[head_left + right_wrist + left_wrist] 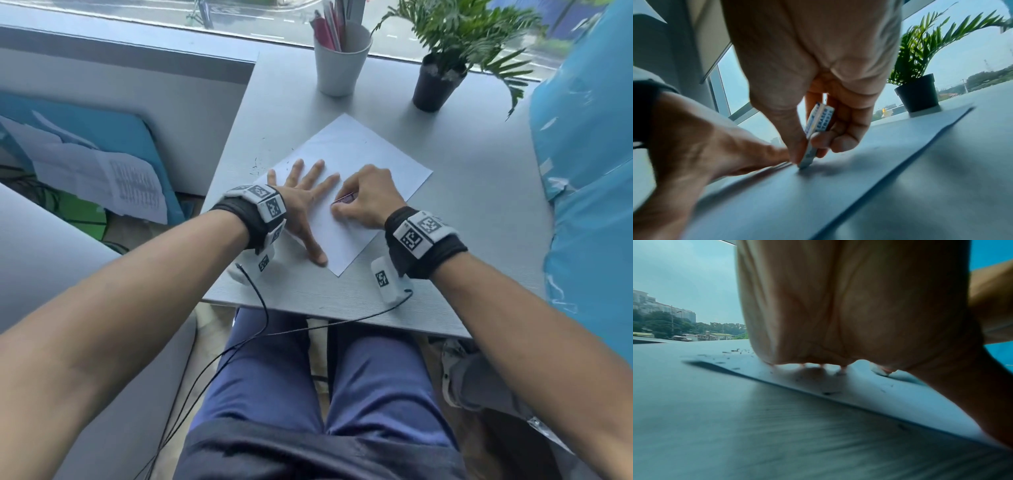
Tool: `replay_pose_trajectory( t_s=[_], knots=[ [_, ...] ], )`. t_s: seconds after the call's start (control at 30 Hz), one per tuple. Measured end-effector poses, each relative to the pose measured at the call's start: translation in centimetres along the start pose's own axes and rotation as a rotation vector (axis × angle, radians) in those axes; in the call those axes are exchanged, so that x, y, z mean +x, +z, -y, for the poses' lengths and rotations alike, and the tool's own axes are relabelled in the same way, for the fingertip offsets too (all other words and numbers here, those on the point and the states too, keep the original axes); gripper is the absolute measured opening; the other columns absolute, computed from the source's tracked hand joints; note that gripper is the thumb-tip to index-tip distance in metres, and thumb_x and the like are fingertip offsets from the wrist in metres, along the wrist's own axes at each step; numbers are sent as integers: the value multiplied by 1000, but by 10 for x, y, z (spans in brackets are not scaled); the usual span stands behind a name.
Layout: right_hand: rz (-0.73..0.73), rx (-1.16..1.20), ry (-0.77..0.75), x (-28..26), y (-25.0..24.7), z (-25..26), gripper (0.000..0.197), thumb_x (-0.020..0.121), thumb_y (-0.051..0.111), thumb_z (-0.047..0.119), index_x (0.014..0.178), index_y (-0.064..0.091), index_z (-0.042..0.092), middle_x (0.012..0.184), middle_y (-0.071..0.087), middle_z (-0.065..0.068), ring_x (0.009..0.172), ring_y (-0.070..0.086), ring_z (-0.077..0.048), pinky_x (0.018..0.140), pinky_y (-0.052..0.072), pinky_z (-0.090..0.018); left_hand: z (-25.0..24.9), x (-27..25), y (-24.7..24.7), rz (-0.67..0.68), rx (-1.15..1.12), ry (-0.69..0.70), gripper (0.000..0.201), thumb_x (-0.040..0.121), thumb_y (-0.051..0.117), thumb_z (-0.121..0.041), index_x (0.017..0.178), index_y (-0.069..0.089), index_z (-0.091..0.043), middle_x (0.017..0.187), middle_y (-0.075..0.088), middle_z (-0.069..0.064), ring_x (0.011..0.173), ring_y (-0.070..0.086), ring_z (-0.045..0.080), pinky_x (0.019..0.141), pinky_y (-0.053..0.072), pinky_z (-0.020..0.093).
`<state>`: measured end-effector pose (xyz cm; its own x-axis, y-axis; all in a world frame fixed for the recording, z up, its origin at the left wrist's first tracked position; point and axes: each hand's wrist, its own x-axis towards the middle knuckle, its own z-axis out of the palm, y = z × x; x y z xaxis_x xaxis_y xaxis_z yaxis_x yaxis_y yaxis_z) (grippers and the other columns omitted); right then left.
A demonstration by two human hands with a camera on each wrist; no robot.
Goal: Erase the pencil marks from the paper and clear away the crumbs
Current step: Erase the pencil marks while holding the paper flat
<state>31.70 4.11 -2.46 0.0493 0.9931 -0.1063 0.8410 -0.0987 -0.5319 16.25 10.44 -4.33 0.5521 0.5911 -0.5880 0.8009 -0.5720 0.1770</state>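
Eraser point(816, 128): mostly hidden by right hand point(364, 198) in head view; label blurred, unreadable. Paper point(356, 161): pencil marks not discernible. Crumbs point(735, 350): blurred specks. Plant point(472, 31): top cropped.

White pencil cup point(342, 58), potted plant point(440, 80) at table's point(479, 205) far edge.

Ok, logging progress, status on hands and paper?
Left hand flat on paper. Right hand pinching eraser, tip on sheet. Crumbs off far-left edge.
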Motion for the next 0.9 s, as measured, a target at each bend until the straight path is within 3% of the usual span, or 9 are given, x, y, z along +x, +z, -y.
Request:
replay_pose_trajectory(
  t_s=[0.1, 0.17, 0.27, 0.33, 0.43, 0.53, 0.67, 0.77, 0.9],
  knots=[
    [88, -33, -99, -9, 10, 8, 10, 73, 73, 18, 78, 79, 12, 75, 74, -1, 73, 69, -12, 72, 59, -29, -1, 0, 0, 15, -2, -3, 168, 26, 78, -87, 145, -33, -45, 152, -45, -11, 140, -41, 25, 110, -15, 70],
    [158, -44, -92, -7, 6, 6, 10, 73, 75, 20, 79, 79, 14, 75, 74, 1, 73, 68, -8, 70, 57, -25, -1, 1, 1, 15, 10, -3, 168, 26, 78, -86, 145, -33, -45, 151, -46, -11, 140, -41, 25, 110, -14, 71],
    [27, 8, 4, 7, -4, -4, 14, 71, 76, 23, 82, 80, 15, 78, 75, 0, 77, 69, -9, 70, 54, -19, -1, 0, 1, 10, 0, -4, 167, 27, 79, -85, 145, -32, -45, 152, -44, -11, 141, -40, 25, 111, -13, 70],
    [73, -24, -75, -1, 6, 5, 13, 72, 75, 20, 81, 79, 13, 79, 74, 0, 75, 69, -11, 71, 56, -22, -2, -2, 0, 20, 3, -2, 168, 28, 79, -86, 145, -33, -43, 152, -45, -10, 140, -41, 27, 110, -14, 71],
    [178, -46, -127, -6, 10, 10, 9, 72, 77, 21, 77, 79, 14, 70, 71, 5, 65, 64, -3, 59, 52, -16, -4, -3, -1, 23, 16, 3, 167, 29, 79, -86, 146, -33, -42, 151, -47, -8, 139, -42, 28, 110, -14, 71],
    [57, 27, -25, 6, 5, 1, 12, 70, 78, 24, 79, 79, 16, 69, 70, 6, 62, 61, -1, 51, 42, -7, -5, -4, -2, 21, 7, -15, 166, 31, 80, -84, 146, -33, -42, 152, -45, -9, 140, -41, 27, 111, -12, 71],
    [167, 12, -143, -6, 15, 14, 8, 71, 77, 16, 77, 79, 12, 72, 73, 3, 67, 65, -7, 53, 44, -7, -8, -4, -1, 29, 26, -20, 170, 27, 79, -86, 145, -35, -40, 151, -46, -7, 139, -42, 30, 109, -13, 72],
    [54, 48, -18, 12, 5, 3, 11, 68, 80, 23, 77, 79, 18, 70, 71, 5, 67, 63, -4, 53, 42, -2, -6, -6, -1, 16, 2, -2, 168, 30, 82, -81, 146, -33, -42, 153, -43, -7, 140, -40, 28, 110, -14, 71],
    [155, 6, -126, 5, 16, 12, 15, 70, 81, 21, 83, 79, 14, 83, 73, 3, 71, 65, -4, 68, 56, -20, -8, -8, -2, 43, 21, -15, 167, 33, 81, -82, 145, -35, -41, 151, -47, -6, 139, -42, 29, 111, -15, 70]
  ],
)
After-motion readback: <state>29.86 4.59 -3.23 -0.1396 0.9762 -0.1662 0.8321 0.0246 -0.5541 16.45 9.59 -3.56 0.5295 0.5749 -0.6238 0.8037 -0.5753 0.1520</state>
